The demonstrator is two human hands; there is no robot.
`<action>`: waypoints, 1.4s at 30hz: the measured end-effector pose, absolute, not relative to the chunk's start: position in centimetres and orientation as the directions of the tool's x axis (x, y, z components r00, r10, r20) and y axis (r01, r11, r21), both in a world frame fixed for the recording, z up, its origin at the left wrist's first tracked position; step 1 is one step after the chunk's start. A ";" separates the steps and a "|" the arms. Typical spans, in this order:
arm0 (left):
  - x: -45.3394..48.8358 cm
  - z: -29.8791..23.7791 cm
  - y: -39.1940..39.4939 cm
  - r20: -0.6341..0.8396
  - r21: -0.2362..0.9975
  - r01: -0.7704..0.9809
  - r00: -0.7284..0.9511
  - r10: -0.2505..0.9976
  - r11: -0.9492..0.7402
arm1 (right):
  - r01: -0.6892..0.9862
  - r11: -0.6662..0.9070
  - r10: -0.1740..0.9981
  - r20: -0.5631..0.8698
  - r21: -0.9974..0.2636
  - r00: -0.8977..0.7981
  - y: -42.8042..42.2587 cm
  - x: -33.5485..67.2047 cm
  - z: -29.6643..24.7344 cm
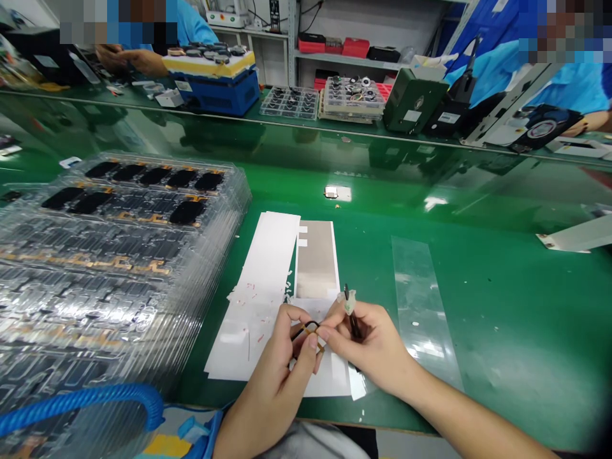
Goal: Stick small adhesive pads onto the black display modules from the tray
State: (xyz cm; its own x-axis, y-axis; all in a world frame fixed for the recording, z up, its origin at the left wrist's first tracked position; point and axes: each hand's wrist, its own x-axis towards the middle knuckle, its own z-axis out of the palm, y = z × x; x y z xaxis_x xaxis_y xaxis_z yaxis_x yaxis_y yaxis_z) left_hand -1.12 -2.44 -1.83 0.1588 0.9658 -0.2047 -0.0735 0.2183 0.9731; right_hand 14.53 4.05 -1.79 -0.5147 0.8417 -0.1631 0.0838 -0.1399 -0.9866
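Head view: looked down on the green worktop (507, 299), both hands near its front edge.
Left side: stacked clear plastic trays (109, 255) held black parts; a blue ribbed hose (81, 405) curved across the front-left corner.
Left hand (268, 382): fingers closed, gripping a thin black-and-gold strip (310, 330).
Centre: white paper sheets (253, 299) and a grey sheet (315, 258) lay beneath the hands.
Right hand (368, 344): fingers pinched a dark strip with a pale tab (349, 303).
Right side: clear plastic film (421, 312) lay flat.

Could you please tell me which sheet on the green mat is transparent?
The long clear film strip to the right of the right hand; the others are opaque, white or grey.
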 end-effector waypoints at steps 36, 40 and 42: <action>-0.5 -2.3 -0.7 0.183 0.612 0.710 0.302 0.936 -0.348 | -0.055 -0.076 0.992 -0.069 -0.996 -0.109 7.7 14.5 -2.9; -0.3 -2.4 -0.7 0.182 0.638 0.699 0.271 0.945 -0.324 | -0.090 -0.088 0.987 -0.075 -0.992 -0.139 7.6 14.7 -2.4; -0.4 -2.4 -0.8 0.184 0.679 0.669 0.244 0.952 -0.303 | -0.126 -0.084 0.989 -0.067 -0.989 -0.134 7.4 14.9 -1.8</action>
